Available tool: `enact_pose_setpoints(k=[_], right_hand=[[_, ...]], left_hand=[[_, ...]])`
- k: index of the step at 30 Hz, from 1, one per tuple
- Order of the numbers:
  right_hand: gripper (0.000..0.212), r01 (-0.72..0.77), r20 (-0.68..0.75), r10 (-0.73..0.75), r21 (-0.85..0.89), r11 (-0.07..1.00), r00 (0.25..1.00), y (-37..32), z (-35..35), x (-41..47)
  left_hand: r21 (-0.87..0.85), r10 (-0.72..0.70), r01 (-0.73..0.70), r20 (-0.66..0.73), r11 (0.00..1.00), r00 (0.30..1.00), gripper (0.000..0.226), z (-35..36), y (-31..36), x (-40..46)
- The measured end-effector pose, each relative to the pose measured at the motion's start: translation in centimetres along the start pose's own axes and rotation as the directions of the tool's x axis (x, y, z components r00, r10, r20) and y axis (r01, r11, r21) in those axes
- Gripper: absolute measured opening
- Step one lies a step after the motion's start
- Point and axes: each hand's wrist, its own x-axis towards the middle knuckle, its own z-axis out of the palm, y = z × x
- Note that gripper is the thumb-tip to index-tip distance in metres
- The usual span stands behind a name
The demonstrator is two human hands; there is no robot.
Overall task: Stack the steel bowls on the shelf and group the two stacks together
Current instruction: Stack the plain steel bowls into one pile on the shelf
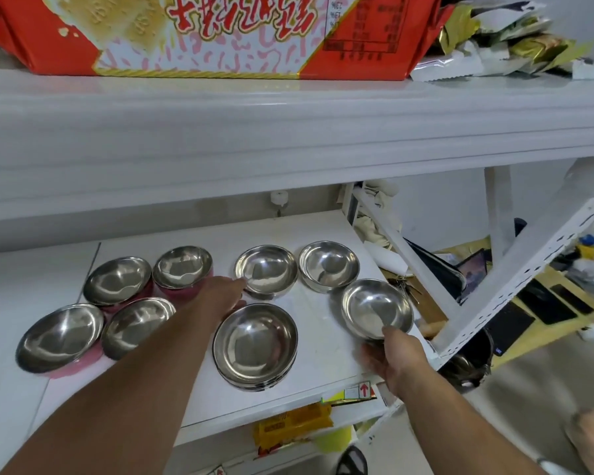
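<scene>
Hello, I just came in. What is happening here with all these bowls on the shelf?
A person is sorting steel bowls on a white shelf. The right hand grips the near rim of the front-right bowl, close to the shelf edge. The left hand reaches to the rim of a back bowl. A front-centre bowl seems already to sit on a few others. Four pink-sided bowls stand apart on the left, and one more bowl at the back right.

Both forearms are bare to the frame's lower edge, with no sleeve showing. The left hand (222, 296) and the right hand (393, 358) wear no gloves, rings or watch.
</scene>
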Motion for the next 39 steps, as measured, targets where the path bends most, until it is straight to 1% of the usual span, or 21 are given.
enact_pose_setpoints(k=[2, 4, 5, 8, 11, 14, 16, 18, 22, 26, 29, 33, 39], right_hand=[[0.022, -0.001, -0.017, 0.001, -0.016, 1.000, 1.000, 0.0, 0.1, 0.4], [0.022, 0.004, -0.027, -0.004, -0.026, 1.000, 1.000, -0.2, 0.0, 0.6], [0.022, 0.004, -0.029, -0.004, -0.028, 1.000, 1.000, -0.2, 0.0, 0.7], [0.021, 0.008, -0.039, -0.009, -0.035, 0.999, 0.999, -0.2, -0.2, 0.9], [0.024, 0.020, -0.032, -0.021, -0.026, 0.999, 0.999, 0.0, -0.4, 1.0], [0.025, 0.040, -0.035, -0.041, -0.034, 0.999, 0.999, 0.0, -0.7, 0.7], [0.023, 0.057, -0.033, -0.058, -0.030, 0.998, 0.998, -0.1, -0.9, 0.1], [0.022, 0.075, -0.023, -0.076, -0.010, 0.997, 0.997, -0.3, -1.0, -0.7], [0.021, 0.121, 0.020, -0.121, 0.003, 0.993, 0.992, -0.9, -1.0, -2.3], [0.023, 0.177, 0.081, -0.177, 0.011, 0.984, 0.981, -1.2, -0.7, -3.7], [0.025, 0.212, 0.154, -0.207, -0.020, 0.977, 0.966, -1.4, -0.3, -4.7], [0.026, 0.242, 0.233, -0.228, -0.033, 0.970, 0.945, -1.9, 0.7, -6.3], [0.027, 0.279, 0.319, -0.254, -0.036, 0.960, 0.913, -2.1, 2.0, -8.4]], left_hand=[[-0.060, -0.035, 0.035, 0.006, 0.998, 0.999, 0.037, 0.3, -0.2, 0.7], [-0.168, -0.060, 0.062, 0.016, 0.984, 0.998, 0.031, 0.4, -0.2, 1.1], [-0.186, -0.069, 0.072, 0.025, 0.980, 0.997, 0.028, 0.5, -0.2, 1.3], [-0.181, -0.079, 0.083, 0.026, 0.980, 0.997, 0.023, 0.7, -0.4, 1.8], [-0.165, -0.077, 0.079, 0.019, 0.983, 0.997, 0.027, 0.9, -1.0, 2.4], [-0.217, -0.088, 0.097, 0.050, 0.971, 0.995, 0.025, 0.7, -1.7, 3.2], [-0.208, -0.077, 0.087, 0.055, 0.974, 0.996, 0.027, 0.6, -2.5, 4.4], [-0.208, -0.070, 0.075, 0.030, 0.975, 0.997, 0.024, 0.5, -3.0, 5.4], [-0.286, -0.070, 0.060, -0.023, 0.956, 0.997, 0.014, -0.5, 0.0, 0.2], [-0.288, -0.054, 0.020, -0.111, 0.957, 0.992, 0.013, -2.9, 0.8, -1.2], [-0.282, -0.027, -0.016, -0.148, 0.959, 0.989, 0.015, -5.0, 0.7, -3.5], [-0.266, 0.014, -0.055, -0.151, 0.962, 0.988, 0.016, -6.5, -0.4, -7.3], [-0.188, 0.020, -0.043, -0.121, 0.981, 0.992, 0.016, -6.2, -2.7, -11.9]])
